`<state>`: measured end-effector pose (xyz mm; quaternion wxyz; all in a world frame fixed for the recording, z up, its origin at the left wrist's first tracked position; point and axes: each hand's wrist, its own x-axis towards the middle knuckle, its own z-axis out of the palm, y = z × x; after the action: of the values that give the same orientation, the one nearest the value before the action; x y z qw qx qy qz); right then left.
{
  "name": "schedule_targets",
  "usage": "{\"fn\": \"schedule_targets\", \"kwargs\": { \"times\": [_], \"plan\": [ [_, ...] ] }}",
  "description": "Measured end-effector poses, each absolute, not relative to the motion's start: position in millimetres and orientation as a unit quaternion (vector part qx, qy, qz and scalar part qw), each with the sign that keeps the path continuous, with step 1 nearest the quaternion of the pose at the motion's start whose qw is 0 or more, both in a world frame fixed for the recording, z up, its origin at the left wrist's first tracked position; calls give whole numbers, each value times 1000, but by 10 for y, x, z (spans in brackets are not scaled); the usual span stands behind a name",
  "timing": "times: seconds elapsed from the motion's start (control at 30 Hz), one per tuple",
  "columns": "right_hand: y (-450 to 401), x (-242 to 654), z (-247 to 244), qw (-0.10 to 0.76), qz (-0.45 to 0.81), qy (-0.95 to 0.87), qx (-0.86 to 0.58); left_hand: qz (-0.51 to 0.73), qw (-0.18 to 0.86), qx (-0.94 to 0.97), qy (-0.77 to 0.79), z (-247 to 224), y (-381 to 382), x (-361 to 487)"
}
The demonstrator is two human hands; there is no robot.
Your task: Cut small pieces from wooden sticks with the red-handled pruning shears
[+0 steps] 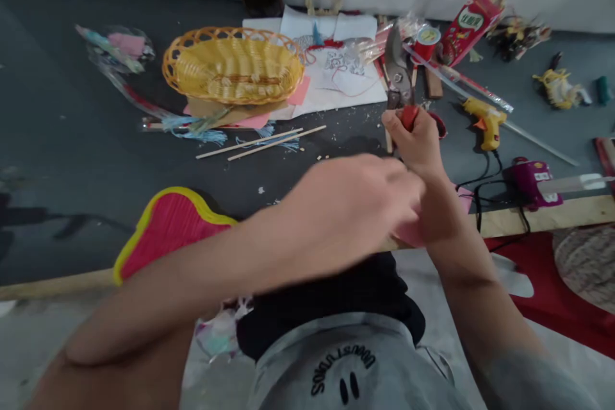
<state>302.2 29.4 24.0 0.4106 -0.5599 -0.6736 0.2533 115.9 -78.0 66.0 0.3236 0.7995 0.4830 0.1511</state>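
Note:
My right hand is wrapped around the red handles of a pair of pruning shears, whose metal blades point away from me. My left arm reaches across my body, and my left hand is over my right wrist. Motion blurs its curled fingers, and I cannot make out whether they hold anything. Some pink material shows just under that hand. Two thin wooden sticks lie on the dark table, with small pale scraps scattered between them and the shears.
A yellow woven basket stands at the back, beside printed white sheets. Farther right are a red thread spool, a red carton and a yellow glue gun with its cord. A red, yellow-edged panel lies front left.

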Motion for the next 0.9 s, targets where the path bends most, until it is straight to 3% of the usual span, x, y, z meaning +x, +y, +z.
{"fn": "schedule_targets", "kwargs": {
  "times": [0.13, 0.23, 0.53, 0.63, 0.9],
  "plan": [
    [221, 2901, 291, 496, 401, -576, -511, 162, 293, 804, 492, 677, -265, 1134],
    [189, 2818, 226, 528, 436, -542, -487, 163, 279, 797, 510, 685, -4, 1102],
    [194, 2776, 146, 486, 505, -556, -448, 176, 254, 784, 539, 673, 149, 977],
    [188, 2820, 249, 469, 506, -576, -439, 188, 245, 778, 547, 694, 215, 747],
    [207, 2911, 285, 465, 409, -662, -422, 96, 64, 798, 592, 269, 233, 315]
  ]
}}
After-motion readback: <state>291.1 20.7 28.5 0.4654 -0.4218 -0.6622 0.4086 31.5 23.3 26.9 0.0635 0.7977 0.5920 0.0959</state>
